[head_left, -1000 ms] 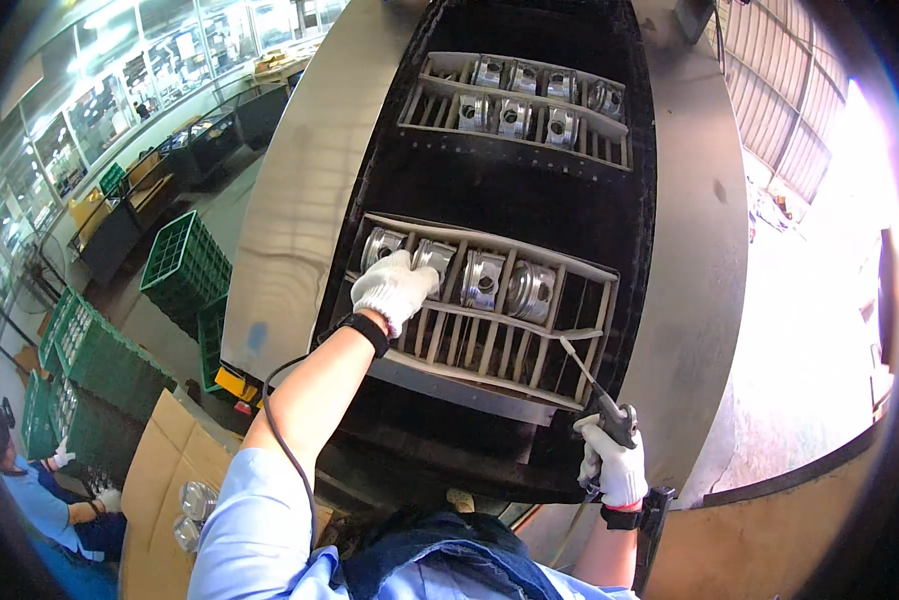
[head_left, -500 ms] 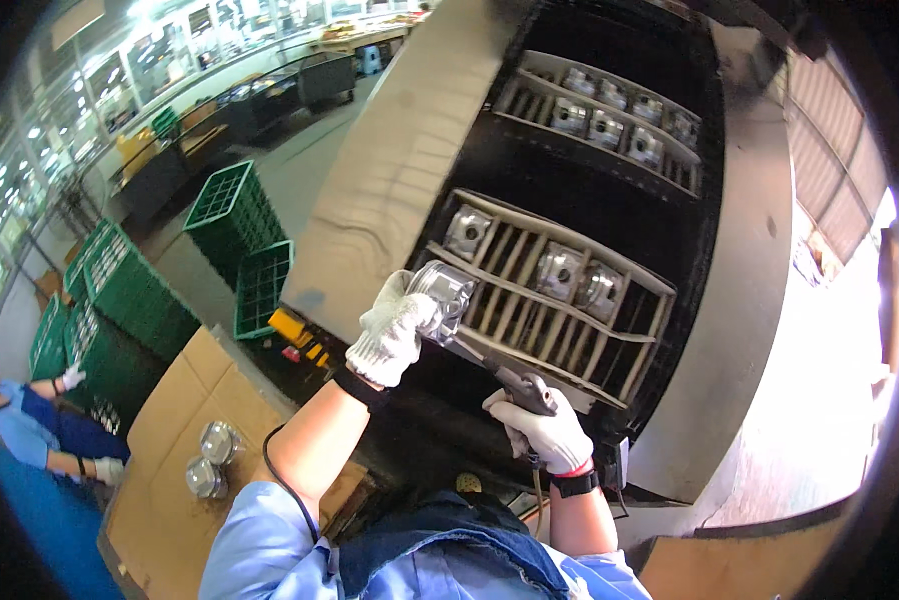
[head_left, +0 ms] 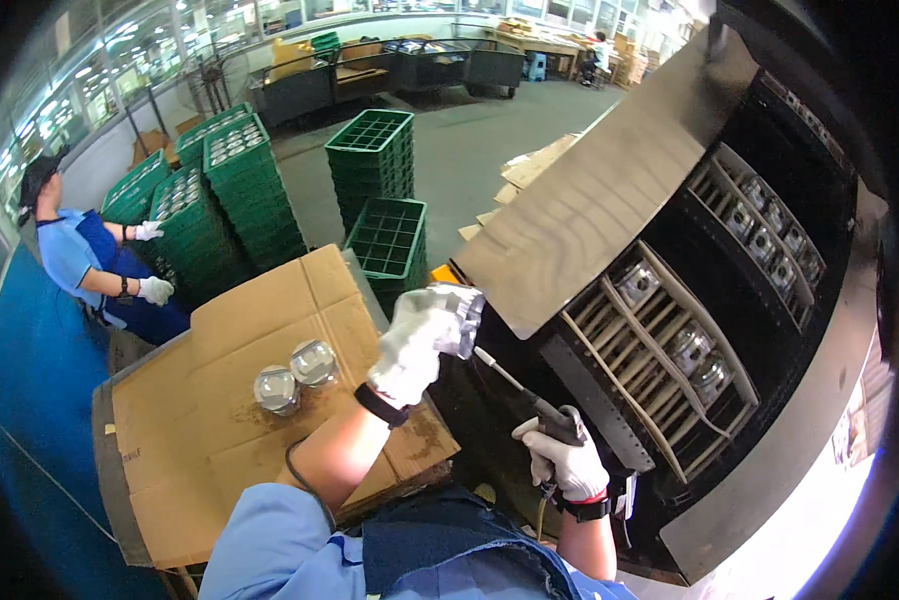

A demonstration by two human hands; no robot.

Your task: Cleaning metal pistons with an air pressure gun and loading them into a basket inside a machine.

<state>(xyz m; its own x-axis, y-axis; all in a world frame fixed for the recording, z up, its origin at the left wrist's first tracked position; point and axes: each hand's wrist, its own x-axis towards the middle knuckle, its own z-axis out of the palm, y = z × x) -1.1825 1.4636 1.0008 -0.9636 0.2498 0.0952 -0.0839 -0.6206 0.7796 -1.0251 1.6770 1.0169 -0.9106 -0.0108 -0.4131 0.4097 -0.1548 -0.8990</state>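
My left hand [head_left: 416, 338], in a white glove, is closed round a shiny metal piston [head_left: 461, 322]. It is in the air near the cardboard's right end. In my gloved right hand [head_left: 566, 462] is an air blow gun [head_left: 539, 402] with a long thin nozzle. Its tip lies just below the piston, and whether the two touch I cannot tell. Two more pistons [head_left: 277, 389] stand side by side on the cardboard-covered table [head_left: 199, 440] to the left. To the right, a slatted rack [head_left: 624, 345] on the dark machine bed carries a few pistons.
A second rack [head_left: 759, 235] with several pistons is farther back. A metal cover [head_left: 609, 200] slopes beside the racks. Stacked green crates [head_left: 374, 165] stand beyond the table. A co-worker [head_left: 89, 250] in blue with white gloves is at the far left, beside crates of round parts.
My view has swung left, so the table and co-worker show more fully. The piston in my left hand has gone from beside the rack toward the table. My right hand keeps the blow gun.
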